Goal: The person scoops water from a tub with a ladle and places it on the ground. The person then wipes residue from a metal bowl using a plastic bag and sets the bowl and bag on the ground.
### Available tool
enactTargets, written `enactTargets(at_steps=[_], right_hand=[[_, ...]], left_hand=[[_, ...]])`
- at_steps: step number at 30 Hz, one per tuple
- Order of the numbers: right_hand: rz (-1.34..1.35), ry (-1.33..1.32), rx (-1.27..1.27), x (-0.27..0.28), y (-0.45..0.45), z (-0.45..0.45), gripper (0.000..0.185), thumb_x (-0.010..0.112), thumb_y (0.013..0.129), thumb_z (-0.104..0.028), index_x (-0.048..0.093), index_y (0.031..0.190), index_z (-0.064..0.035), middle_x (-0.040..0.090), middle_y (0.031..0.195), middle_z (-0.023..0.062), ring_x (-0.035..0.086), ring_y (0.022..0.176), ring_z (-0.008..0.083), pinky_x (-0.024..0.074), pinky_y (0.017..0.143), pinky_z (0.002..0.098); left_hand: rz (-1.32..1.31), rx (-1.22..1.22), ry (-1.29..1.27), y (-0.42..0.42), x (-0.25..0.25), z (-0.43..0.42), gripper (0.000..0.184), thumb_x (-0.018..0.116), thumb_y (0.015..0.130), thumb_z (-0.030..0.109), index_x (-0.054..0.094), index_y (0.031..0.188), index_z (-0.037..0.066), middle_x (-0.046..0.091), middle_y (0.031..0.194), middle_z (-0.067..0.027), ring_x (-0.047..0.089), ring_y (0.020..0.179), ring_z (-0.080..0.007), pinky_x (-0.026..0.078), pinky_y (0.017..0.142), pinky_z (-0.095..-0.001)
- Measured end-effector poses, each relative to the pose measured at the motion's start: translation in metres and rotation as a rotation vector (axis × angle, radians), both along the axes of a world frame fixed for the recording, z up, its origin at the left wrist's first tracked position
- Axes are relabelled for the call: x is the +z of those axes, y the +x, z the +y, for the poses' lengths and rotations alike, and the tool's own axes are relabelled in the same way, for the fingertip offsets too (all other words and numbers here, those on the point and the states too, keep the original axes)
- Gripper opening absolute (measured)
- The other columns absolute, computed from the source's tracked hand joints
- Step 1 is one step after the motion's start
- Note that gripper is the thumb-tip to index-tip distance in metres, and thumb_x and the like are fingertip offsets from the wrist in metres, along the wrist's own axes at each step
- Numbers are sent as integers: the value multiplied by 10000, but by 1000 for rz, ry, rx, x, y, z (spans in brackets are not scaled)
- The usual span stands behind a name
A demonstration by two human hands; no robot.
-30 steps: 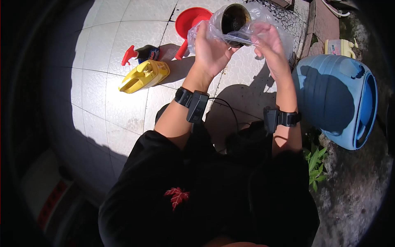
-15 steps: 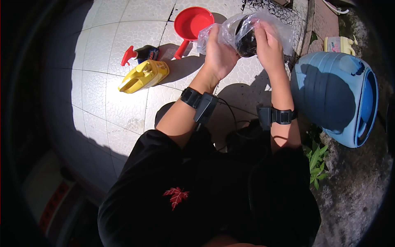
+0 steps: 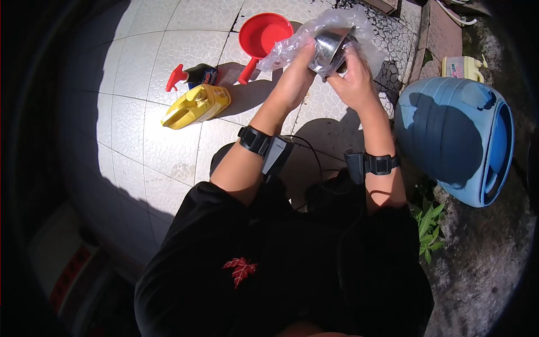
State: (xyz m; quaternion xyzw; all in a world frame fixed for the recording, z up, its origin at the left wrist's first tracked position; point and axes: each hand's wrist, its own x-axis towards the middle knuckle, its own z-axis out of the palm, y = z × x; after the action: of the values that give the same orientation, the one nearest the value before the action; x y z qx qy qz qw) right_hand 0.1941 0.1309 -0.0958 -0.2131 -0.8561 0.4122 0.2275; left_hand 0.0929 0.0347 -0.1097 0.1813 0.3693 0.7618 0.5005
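A shiny metal bowl (image 3: 328, 47) sits tilted in a crumpled clear plastic bag (image 3: 352, 19), held up above the tiles between my two hands. My left hand (image 3: 297, 77) is closed on the bowl's left side through the plastic, its thumb along the edge. On the right, my right hand (image 3: 355, 81) grips the bowl's rim and the bag, thumb pointing inward. Most of my fingertips are hidden behind the bowl and film. Just left of the bag lies a red plastic dipper (image 3: 264, 35) with its handle toward me.
A yellow jug (image 3: 205, 101) and a dark spray bottle with a red trigger (image 3: 177, 77) lie on the white tiles (image 3: 168, 151). To the right are a big blue barrel (image 3: 438, 132) on its side, a pale pump bottle (image 3: 461, 67) and a green plant (image 3: 429, 227).
The bowl has turned, so its bright silver side now shows where a dark surface was. My right hand has moved lower and left along it, and the bag has shifted.
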Motion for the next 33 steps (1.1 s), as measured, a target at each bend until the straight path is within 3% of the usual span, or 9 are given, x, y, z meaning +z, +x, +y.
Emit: enactTargets(at_steps=[4,11,14,20,22,24,27,30,33], right_hand=[[133,152,17,-10,-3,-5,383,609,731,-55,548,1106,-18,568,1095,206,492,1099,387,397,929,396],[-10,274,145,-10,-2,0,254,594,722,-55,627,972,-31,563,1102,209,466,1121,393,374,967,396],[25,338,124,-6,0,-3,241,591,720,-114,659,947,-69,525,1174,255,490,1103,402,385,959,460],[149,185,58,22,-2,-11,411,630,747,-163,567,1134,-38,499,1215,246,485,1127,395,400,964,420],[32,228,8,13,0,-11,496,659,759,-212,507,1197,-36,475,1239,242,481,1132,400,412,949,416],[-19,310,-2,7,0,-10,502,664,764,-246,508,1207,-70,465,1241,243,483,1117,411,415,937,433],[-127,133,26,10,-1,-14,486,646,773,-243,517,1217,-93,465,1239,246,469,1129,410,413,938,441],[-318,36,35,6,-1,-23,471,633,742,-127,533,1202,-96,501,1209,237,482,1109,421,417,911,434],[-114,266,-40,-6,-7,-27,420,633,744,-139,567,1156,-93,541,1149,223,493,1089,416,419,904,422]], left_hand=[[5,-23,11,1,-2,-1,489,346,972,408,416,1303,55,495,1276,-77,458,1186,-195,330,1026,-366],[-142,3,1,9,5,0,543,291,967,483,427,1299,76,496,1276,-82,461,1182,-201,355,1011,-359],[-264,9,-31,9,9,1,560,285,960,507,438,1285,77,511,1254,-73,476,1165,-198,369,1000,-354],[-345,125,28,3,16,3,514,275,974,456,451,1269,73,533,1221,-75,503,1133,-203,384,986,-360],[-179,114,26,-1,9,4,493,273,982,415,441,1275,56,521,1240,-87,493,1146,-211,374,997,-366],[-141,111,-20,2,16,1,481,241,991,369,450,1267,36,520,1236,-89,497,1135,-197,372,994,-357],[-168,58,-40,0,12,-2,439,289,991,327,463,1251,20,532,1211,-91,504,1111,-186,359,992,-347],[-169,42,-110,1,13,-7,409,327,982,306,485,1224,18,546,1188,-84,515,1084,-177,373,968,-341],[-329,52,-103,0,13,-8,363,384,959,290,523,1178,35,577,1148,-67,533,1052,-179,396,934,-330]])
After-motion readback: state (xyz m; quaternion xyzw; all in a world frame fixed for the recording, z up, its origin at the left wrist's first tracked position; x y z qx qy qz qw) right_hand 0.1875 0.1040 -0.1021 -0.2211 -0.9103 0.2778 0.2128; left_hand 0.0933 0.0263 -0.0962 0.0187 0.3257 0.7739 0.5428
